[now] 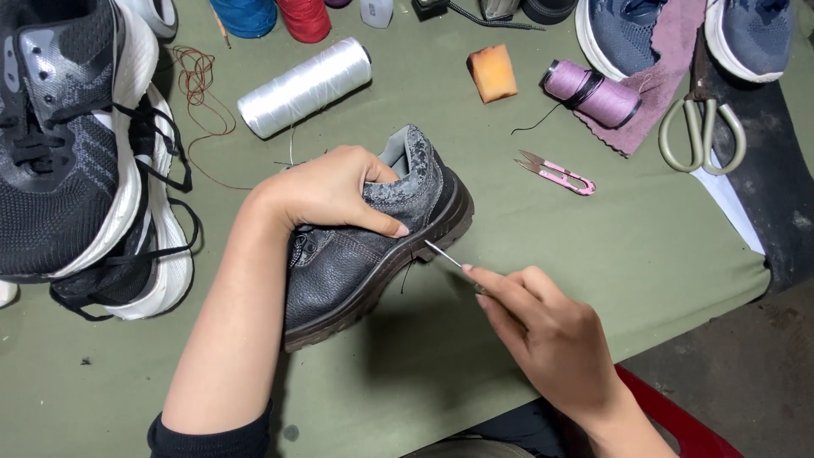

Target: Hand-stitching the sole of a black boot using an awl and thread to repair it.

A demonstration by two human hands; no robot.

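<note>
Left hand clamped black shoe on counter; right hand pinched needle at sole seam, thread trailing; stitching seemingly midway.

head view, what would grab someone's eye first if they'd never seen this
At the centre, the left hand grips a black leather shoe tipped on its side, while the right hand pushes a thin needle in at its sole edge. A white thread spool lies behind it, pink snips to the right, black sneakers far left.
</note>
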